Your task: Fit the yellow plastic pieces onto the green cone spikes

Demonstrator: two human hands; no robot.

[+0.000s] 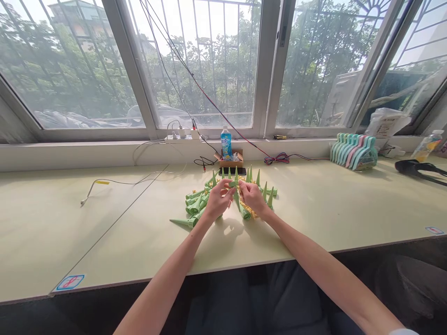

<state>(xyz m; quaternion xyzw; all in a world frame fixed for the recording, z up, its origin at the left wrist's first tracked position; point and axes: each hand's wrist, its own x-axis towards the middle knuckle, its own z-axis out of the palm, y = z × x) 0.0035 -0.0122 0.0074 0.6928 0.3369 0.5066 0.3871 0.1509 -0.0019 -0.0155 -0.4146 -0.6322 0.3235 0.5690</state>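
Both my hands meet above a heap of green cone-shaped plastic spikes [195, 204] on the pale table [104, 223]. My left hand [219, 199] and my right hand [252, 197] are closed, pinching the two ends of one small green cone [233, 184] between them. Beneath my right hand lies a bit of yellow material [248, 210]. Several cones stand upright behind my hands, and others lie on their sides to the left.
A small cardboard box [230, 162] with a blue bottle [226, 144] and a black phone [232, 171] sit behind the heap. Cables run along the sill and table. Pastel hangers [354, 151] and a black strap [417, 168] lie at the right.
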